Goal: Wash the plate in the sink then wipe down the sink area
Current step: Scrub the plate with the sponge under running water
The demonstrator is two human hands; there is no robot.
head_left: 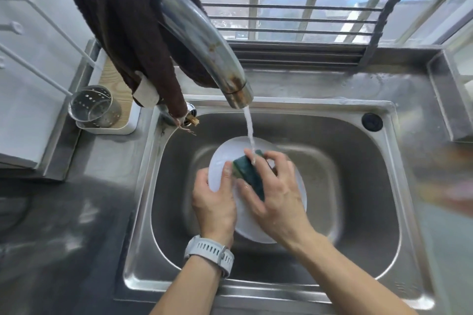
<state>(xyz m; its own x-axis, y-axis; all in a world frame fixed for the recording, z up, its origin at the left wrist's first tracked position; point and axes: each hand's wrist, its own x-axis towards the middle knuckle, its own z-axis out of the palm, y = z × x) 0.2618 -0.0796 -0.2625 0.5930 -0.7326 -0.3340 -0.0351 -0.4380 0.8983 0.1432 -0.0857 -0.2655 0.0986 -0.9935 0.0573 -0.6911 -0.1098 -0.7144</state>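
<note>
A perforated metal cup (95, 107) stands at the sink's (358, 212) far-left corner. Your left hand (213, 202) grips the white plate (245, 222) by its left rim, mid-basin. Your right hand (277, 194) presses a green sponge (249, 174) onto the plate under the faucet's (204, 43) running water.

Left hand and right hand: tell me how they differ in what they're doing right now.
The left hand clamps the edge of the white plate, thumb on its face, steadying it; the right hand presses the green sponge against the plate's face. The left wrist wears a white watch; the right wrist is bare. The water stream lands at the right hand's fingers, not the left's. Both are bare and over the sink.
</note>
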